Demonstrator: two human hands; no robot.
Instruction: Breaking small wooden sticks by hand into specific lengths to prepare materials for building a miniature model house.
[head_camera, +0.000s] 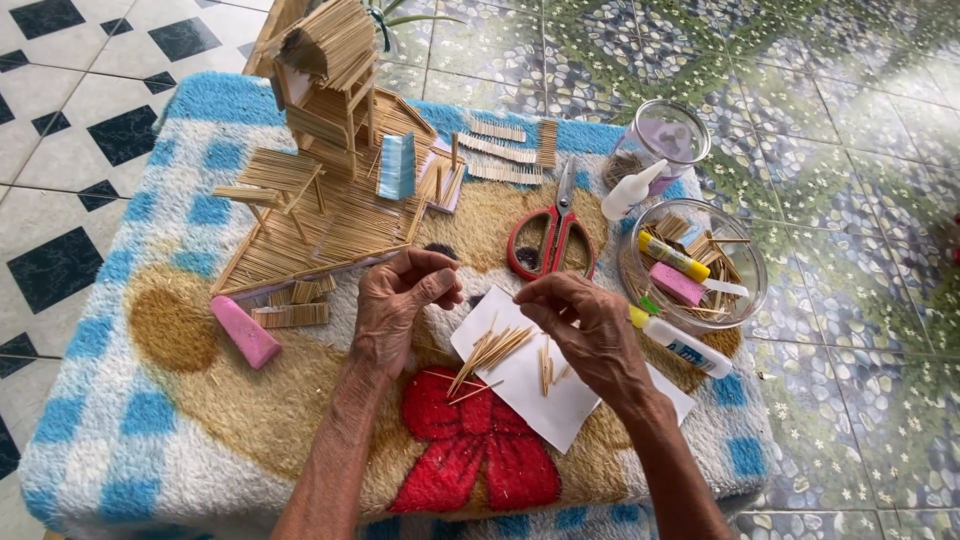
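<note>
I see a stick (488, 297) spanning both hands crosswise; left grip (405, 300) and right grip (575, 320) each pinch an end, equally near.

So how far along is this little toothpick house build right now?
The stick house and its deck already stand assembled. Both hands, left and right, pinch a thin stick between them. Loose sticks on the paper and flat stick panels remain unattached.
</note>
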